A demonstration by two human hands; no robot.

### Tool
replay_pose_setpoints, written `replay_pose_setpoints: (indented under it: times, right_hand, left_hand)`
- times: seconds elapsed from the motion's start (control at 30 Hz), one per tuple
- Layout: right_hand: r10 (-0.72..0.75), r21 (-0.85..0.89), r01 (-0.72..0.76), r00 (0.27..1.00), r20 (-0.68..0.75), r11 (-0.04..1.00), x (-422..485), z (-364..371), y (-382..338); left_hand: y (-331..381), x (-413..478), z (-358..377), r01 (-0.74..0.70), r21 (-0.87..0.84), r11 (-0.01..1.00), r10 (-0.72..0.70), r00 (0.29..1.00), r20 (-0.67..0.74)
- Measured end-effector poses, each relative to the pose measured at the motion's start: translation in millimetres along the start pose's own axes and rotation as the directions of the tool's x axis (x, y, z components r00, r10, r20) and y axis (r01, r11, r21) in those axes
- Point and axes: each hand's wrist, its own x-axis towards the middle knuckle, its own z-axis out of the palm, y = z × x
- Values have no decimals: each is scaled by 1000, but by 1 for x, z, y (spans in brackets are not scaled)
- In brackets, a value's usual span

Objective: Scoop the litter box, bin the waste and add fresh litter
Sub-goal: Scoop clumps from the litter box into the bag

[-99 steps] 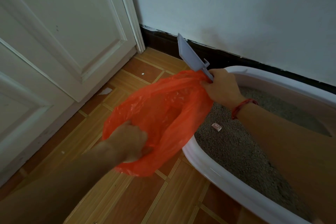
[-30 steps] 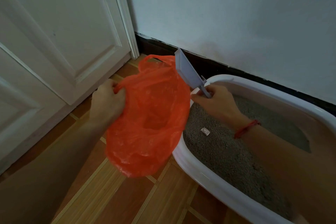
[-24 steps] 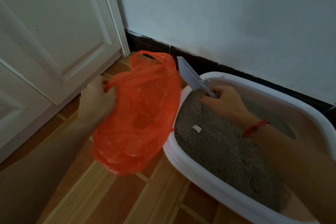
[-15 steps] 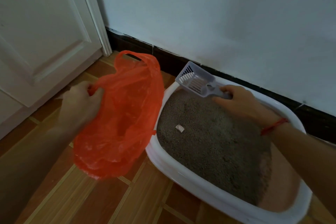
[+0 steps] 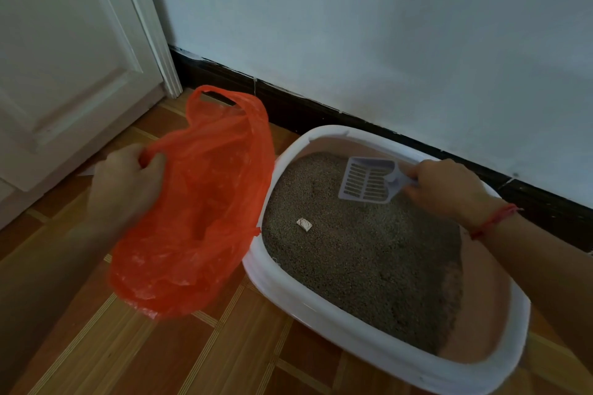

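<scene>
A white litter box with a pink inner wall sits on the floor against the wall, filled with grey litter. A small pale clump lies on the litter near the left side. My right hand grips the handle of a slotted lavender scoop, whose blade lies low over the far end of the litter. My left hand grips the rim of an orange plastic bag, held open just left of the box.
A white panelled door and its frame stand at the left. A pale wall with a dark skirting board runs behind the box. Wood-pattern tiles cover the floor in front.
My right hand has swung the scoop from upright beside the bag down over the far end of the litter, slots facing up. The bag stays in my left hand.
</scene>
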Motion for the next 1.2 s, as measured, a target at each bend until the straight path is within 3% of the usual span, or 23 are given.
replay_pose_setpoints:
  times: [0.27,0.57,0.83,1.0,1.2]
  right_hand:
    - [23,-143,-15,998,54,990,-1,3,-28]
    - [40,-54,-35,994,100,998,2,13,-69]
    - [88,224,-128,979,182,966,24,42,-82]
    - [45,472,-155,971,236,868,31,60,-82]
    - [30,543,-142,977,209,828,24,61,-70]
  left_hand:
    - [-1,-2,1,-30,7,1000,30,1000,0]
    - [0,-2,0,-30,19,999,30,1000,0]
    - [-3,-2,2,-16,-8,1000,16,1000,9]
    - [-5,-1,2,24,-6,1000,-24,1000,18]
    - [-5,-2,-1,41,-9,999,-41,999,17]
